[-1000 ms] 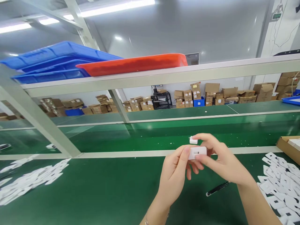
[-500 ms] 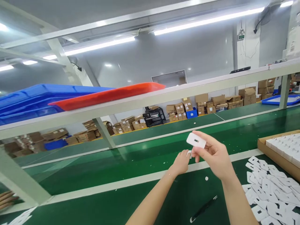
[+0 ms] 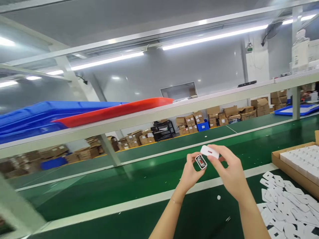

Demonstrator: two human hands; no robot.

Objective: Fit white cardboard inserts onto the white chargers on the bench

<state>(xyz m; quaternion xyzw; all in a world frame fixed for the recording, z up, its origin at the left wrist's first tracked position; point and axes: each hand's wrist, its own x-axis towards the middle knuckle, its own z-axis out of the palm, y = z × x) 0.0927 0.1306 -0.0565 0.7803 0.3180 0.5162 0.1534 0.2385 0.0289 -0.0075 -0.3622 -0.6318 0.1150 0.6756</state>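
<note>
My left hand [image 3: 189, 172] pinches a small white charger body [image 3: 200, 161] whose open end faces me, showing a red and dark inside. My right hand [image 3: 229, 171] holds a flat white cover piece [image 3: 209, 151] between thumb and fingers, just above and to the right of the charger body. Both hands are raised over the green conveyor belt [image 3: 124, 186], close together, the two parts almost touching.
Many loose white plastic pieces [image 3: 286, 205] lie at the right on the bench. A cardboard box [image 3: 281, 161] of white parts stands at far right. Overhead, a shelf rail [image 3: 154, 114] carries blue trays [image 3: 37, 116] and a red tray [image 3: 114, 109]. Cartons are stacked against the far wall.
The left hand has lifted the charger body up to the right hand's cover piece and turned its open end toward me. The view has tilted upward and drifted, and the pen has left the picture.
</note>
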